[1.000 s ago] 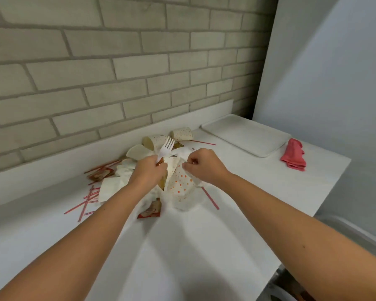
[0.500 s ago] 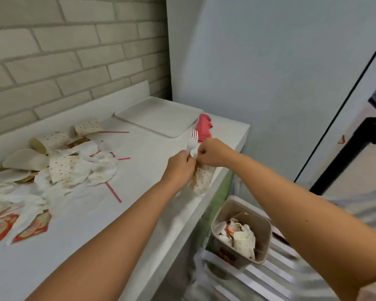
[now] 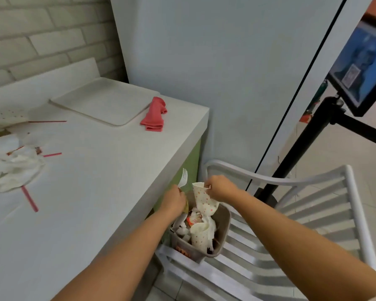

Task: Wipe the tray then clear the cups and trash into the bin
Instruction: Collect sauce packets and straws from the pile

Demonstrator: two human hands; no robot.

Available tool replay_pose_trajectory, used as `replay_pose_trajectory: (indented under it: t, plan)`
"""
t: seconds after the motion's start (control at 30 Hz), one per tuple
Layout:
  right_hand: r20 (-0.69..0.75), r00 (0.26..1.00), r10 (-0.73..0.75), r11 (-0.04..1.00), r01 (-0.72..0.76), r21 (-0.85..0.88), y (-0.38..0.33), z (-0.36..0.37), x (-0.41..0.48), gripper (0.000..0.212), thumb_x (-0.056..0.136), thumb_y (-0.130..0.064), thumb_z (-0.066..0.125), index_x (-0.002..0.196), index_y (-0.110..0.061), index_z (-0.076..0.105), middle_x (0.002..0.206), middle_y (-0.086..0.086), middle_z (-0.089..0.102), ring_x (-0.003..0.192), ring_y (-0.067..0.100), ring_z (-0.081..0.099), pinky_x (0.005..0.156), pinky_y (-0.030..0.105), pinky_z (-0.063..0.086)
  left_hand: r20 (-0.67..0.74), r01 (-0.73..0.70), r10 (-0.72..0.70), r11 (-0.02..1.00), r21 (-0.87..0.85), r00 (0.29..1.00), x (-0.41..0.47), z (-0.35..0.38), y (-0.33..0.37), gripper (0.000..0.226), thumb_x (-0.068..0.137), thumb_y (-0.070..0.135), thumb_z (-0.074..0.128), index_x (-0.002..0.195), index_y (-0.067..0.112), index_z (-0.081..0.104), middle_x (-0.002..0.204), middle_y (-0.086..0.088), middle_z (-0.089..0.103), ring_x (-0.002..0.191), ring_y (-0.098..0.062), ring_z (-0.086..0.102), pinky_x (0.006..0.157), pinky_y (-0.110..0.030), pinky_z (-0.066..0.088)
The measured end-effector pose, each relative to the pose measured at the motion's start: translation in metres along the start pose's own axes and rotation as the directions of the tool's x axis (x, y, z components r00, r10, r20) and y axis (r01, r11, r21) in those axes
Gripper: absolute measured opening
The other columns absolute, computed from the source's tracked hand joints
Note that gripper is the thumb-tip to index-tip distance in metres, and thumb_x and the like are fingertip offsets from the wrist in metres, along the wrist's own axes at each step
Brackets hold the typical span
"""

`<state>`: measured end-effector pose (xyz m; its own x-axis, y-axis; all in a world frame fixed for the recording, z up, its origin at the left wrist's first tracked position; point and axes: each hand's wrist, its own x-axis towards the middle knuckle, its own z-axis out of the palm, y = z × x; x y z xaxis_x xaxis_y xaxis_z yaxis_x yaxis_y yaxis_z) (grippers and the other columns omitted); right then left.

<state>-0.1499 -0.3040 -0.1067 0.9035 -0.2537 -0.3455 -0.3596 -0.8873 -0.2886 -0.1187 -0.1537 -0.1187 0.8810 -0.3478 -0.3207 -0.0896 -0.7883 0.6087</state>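
Right hand (image 3: 220, 187) pinched dotted white paper cup (image 3: 204, 200), left hand (image 3: 174, 199) gripped white plastic fork (image 3: 183, 178); both were best released squarely over brown plastic bin (image 3: 224, 224), lower centre.

Your right hand (image 3: 220, 187) pinches the rim of a crumpled, orange-dotted paper cup (image 3: 204, 202) above the brown bin (image 3: 224, 223), which is packed with cups and wrappers. Your left hand (image 3: 174, 200) grips a white plastic fork (image 3: 182, 180), tines up. On the counter (image 3: 96, 192) the pale tray (image 3: 102, 103) lies flat, with a pink cloth (image 3: 153, 115) just beside it. Crumpled napkins (image 3: 13, 168) and red straws (image 3: 29, 198) lie at left.
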Motion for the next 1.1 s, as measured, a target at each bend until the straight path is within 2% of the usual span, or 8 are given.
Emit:
replay_pose_trajectory:
  t: [0.17,0.37,0.53,0.7,0.83,0.93,1.03,1.1]
  plan:
    - [-0.005,0.992,-0.128,0.991,0.128,0.038,0.025,0.041,0.011,0.025,0.092,-0.007,0.049,0.110,-0.009,0.067,0.114,0.012,0.063,0.107,0.029,0.057,0.085,0.032,0.044,0.043,0.150,-0.151,0.988,0.025,0.988,0.016,0.027,-0.017,0.028,0.100,0.018,0.035,0.120,0.002,0.046,0.120,-0.017,0.056,0.109,-0.029,0.055,0.085,-0.032,0.043]
    - [0.119,0.972,-0.203,0.979,0.198,0.054,0.043,0.084,0.015,0.027,0.092,-0.005,0.046,0.110,-0.007,0.067,0.113,0.014,0.063,0.107,0.029,0.057,0.085,0.029,0.041,0.064,0.196,-0.199,0.979,0.050,0.978,0.025,0.042,-0.031,0.026,0.100,0.017,0.035,0.116,-0.001,0.046,0.120,-0.022,0.056,0.111,-0.034,0.055,0.089,-0.034,0.044]
    - [0.136,0.967,-0.217,0.976,0.212,0.051,0.050,0.094,0.020,0.028,0.094,-0.005,0.045,0.111,-0.008,0.067,0.110,0.013,0.065,0.104,0.026,0.058,0.085,0.029,0.041,0.087,0.175,-0.177,0.984,0.025,0.980,0.030,0.054,-0.037,0.023,0.100,0.018,0.035,0.113,0.001,0.044,0.116,-0.020,0.057,0.105,-0.031,0.056,0.083,-0.033,0.043]
    - [0.090,0.977,-0.194,0.981,0.190,0.042,0.059,0.102,0.025,0.029,0.092,-0.007,0.048,0.111,-0.011,0.069,0.112,0.010,0.065,0.107,0.026,0.058,0.086,0.028,0.043,0.119,0.192,-0.196,0.980,0.047,0.973,0.037,0.065,-0.035,0.026,0.100,0.016,0.036,0.120,0.001,0.043,0.120,-0.020,0.056,0.110,-0.031,0.055,0.090,-0.038,0.044]
    - [0.106,0.978,-0.180,0.979,0.189,-0.079,0.067,0.109,0.024,0.031,0.096,-0.017,0.047,0.122,-0.014,0.063,0.124,0.007,0.055,0.117,0.026,0.044,0.093,0.033,0.036,0.147,0.232,-0.243,0.969,0.088,0.959,0.043,0.076,-0.035,0.031,0.099,0.015,0.039,0.127,0.003,0.042,0.127,-0.017,0.053,0.116,-0.030,0.053,0.094,-0.036,0.043]
    - [0.157,0.977,-0.143,0.983,0.159,-0.091,0.070,0.115,0.025,0.032,0.095,-0.018,0.047,0.122,-0.009,0.061,0.117,0.008,0.053,0.102,0.024,0.040,0.084,0.030,0.034,0.173,0.323,-0.340,0.939,0.117,0.925,0.049,0.084,-0.032,0.037,0.097,0.010,0.039,0.134,0.001,0.038,0.134,-0.016,0.049,0.121,-0.030,0.050,0.097,-0.035,0.043]
    - [0.201,0.976,-0.089,0.994,0.101,-0.051,0.071,0.119,0.027,0.031,0.095,-0.015,0.048,0.121,-0.002,0.058,0.120,0.012,0.053,0.114,0.024,0.045,0.090,0.030,0.039,0.226,0.464,-0.494,0.869,0.174,0.840,0.055,0.090,-0.034,0.037,0.095,0.003,0.041,0.132,-0.001,0.042,0.129,-0.016,0.055,0.110,-0.027,0.059,0.087,-0.031,0.050]
    - [0.209,0.976,-0.060,0.995,0.074,-0.061,0.072,0.120,0.027,0.032,0.096,-0.014,0.047,0.124,-0.001,0.054,0.127,0.015,0.051,0.120,0.026,0.046,0.095,0.030,0.040,0.292,0.552,-0.556,0.827,0.106,0.778,0.056,0.090,-0.035,0.035,0.095,0.003,0.040,0.129,-0.003,0.046,0.112,-0.018,0.062,0.079,-0.026,0.063,0.061,-0.030,0.055]
